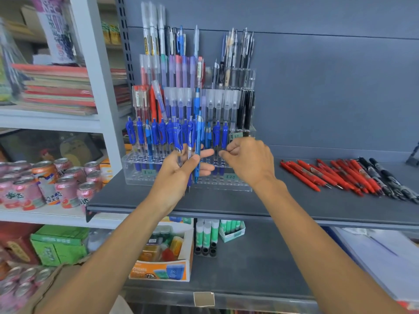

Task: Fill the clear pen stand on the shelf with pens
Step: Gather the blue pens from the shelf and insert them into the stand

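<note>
The grey shelf (294,200) spreads out under and beyond both sets of fingers, at a height where the person can reach in with level forearms. The clear pen stand (226,184) sits on it just behind the fingertips. Its stepped tiers rise away from them so that every row shows. The upper tiers are packed, and the tier level with the fingers holds a row of blue pens (156,137). The lowest, nearest holes below the knuckles are bare.

Well off to the outer side of the right fingers lie loose red pens (328,175) and black pens (385,177), probably stock waiting its turn.

The left hand (179,171) grips a small bunch of spare blue pens (198,141). Its thumb presses them upright against the fingers, tips down, so one can be drawn off at a time.

The right hand (249,159) has its fingers curled, with thumb and forefinger drawn narrow at a pen barrel in the row. The view is too soft to tell whether they pinch that pen. It looks like the seating of one pen, with more holes to fill.
</note>
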Demonstrator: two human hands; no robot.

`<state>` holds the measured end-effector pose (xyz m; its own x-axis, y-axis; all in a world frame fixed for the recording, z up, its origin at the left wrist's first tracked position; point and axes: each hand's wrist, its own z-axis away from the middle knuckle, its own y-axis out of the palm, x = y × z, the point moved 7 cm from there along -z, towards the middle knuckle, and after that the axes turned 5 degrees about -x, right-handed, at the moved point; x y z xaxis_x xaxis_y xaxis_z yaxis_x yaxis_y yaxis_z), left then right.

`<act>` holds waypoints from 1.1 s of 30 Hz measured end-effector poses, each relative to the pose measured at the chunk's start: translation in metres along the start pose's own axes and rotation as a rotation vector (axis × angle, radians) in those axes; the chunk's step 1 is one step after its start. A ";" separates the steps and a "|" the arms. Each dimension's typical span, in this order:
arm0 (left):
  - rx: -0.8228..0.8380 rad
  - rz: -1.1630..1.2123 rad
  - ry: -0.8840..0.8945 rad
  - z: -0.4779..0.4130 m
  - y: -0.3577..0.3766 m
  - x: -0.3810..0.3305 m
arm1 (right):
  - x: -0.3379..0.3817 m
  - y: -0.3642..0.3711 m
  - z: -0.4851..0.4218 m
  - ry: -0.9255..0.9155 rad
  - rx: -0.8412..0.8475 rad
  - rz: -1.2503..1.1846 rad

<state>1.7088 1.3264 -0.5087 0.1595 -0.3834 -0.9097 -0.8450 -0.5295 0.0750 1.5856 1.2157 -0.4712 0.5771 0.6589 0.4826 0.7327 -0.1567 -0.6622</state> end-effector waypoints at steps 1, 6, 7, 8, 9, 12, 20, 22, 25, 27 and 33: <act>0.004 0.027 0.004 0.001 0.001 -0.002 | -0.004 0.001 0.004 0.003 -0.020 -0.058; 0.045 0.077 -0.046 0.009 0.016 -0.003 | -0.008 -0.008 0.033 -0.075 -0.173 -0.327; 0.047 0.078 -0.070 0.010 0.018 -0.001 | -0.006 -0.008 0.036 -0.086 -0.153 -0.391; 0.047 0.087 -0.092 0.011 0.020 0.000 | -0.005 -0.007 0.038 -0.086 -0.122 -0.467; 0.049 0.098 -0.103 0.012 0.021 0.000 | -0.004 -0.006 0.040 -0.074 -0.082 -0.543; 0.091 0.127 -0.135 0.017 0.027 0.001 | -0.007 0.001 0.046 -0.032 0.000 -0.646; 0.113 0.175 -0.191 0.022 0.033 0.008 | -0.015 0.001 0.056 -0.041 0.016 -0.724; 0.134 0.173 -0.187 0.021 0.035 0.009 | -0.016 -0.001 0.053 -0.033 -0.015 -0.744; 0.124 0.172 -0.177 0.021 0.036 0.008 | -0.016 0.000 0.049 -0.035 -0.016 -0.751; 0.124 0.169 -0.169 0.022 0.037 0.008 | -0.016 0.000 0.047 -0.014 -0.003 -0.768; 0.125 0.128 -0.170 0.016 0.030 0.009 | -0.023 -0.013 0.039 0.102 -0.066 -0.867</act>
<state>1.6766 1.3199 -0.5209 -0.0321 -0.3029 -0.9525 -0.9109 -0.3834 0.1526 1.5487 1.2317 -0.4960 -0.1660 0.4970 0.8517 0.9458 0.3247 -0.0052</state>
